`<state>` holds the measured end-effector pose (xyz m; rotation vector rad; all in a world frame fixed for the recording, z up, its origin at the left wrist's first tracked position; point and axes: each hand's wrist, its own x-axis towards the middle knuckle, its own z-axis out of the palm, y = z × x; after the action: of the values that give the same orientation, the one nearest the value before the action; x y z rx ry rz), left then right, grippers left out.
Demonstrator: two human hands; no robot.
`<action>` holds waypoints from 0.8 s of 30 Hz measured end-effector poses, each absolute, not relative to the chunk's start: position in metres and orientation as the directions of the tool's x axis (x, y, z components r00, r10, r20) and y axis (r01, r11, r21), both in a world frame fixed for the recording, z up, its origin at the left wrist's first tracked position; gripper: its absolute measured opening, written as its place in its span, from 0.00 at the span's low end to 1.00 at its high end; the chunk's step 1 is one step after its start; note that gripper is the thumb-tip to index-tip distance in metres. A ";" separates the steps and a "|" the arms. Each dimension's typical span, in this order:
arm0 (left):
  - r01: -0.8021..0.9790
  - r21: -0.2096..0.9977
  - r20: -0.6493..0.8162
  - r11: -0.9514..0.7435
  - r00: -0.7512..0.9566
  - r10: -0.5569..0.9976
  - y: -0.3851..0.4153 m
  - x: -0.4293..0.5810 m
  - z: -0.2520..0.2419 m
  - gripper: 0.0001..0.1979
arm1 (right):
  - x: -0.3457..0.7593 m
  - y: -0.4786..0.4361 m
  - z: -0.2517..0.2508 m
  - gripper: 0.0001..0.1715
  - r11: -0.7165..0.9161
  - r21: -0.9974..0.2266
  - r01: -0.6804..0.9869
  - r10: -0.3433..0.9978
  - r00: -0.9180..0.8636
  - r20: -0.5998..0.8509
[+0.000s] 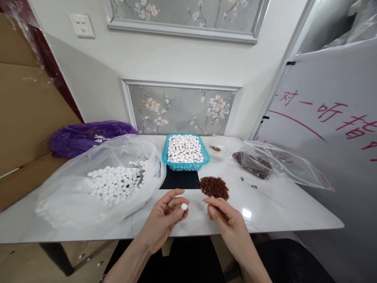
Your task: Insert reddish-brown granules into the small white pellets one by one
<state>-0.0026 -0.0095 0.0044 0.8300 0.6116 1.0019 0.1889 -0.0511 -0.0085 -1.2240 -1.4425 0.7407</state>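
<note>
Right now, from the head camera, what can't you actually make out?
All in the head view.
Whether the right hand pinches anything: too small to see.
What the reddish-brown pile is made of: bits too small.
Most of what the purple bag holds: hidden by its crumpled plastic.
The red writing on the board: cut off by the right edge.
The white ball, underneath: covered by the left hand.

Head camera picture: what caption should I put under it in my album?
Left hand pinches a white bead while right hand hovers by a reddish-brown pile.
</note>
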 end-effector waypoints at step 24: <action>0.634 0.704 0.200 -0.321 0.256 0.946 0.078 -0.084 0.095 0.10 | 0.195 -0.007 -0.035 0.14 -0.041 -0.401 0.915 0.909 0.201 0.364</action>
<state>-0.0836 0.0775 0.0953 2.0438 1.4290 0.8417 0.1950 -0.0074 -0.0354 -1.9328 -1.6934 -0.0139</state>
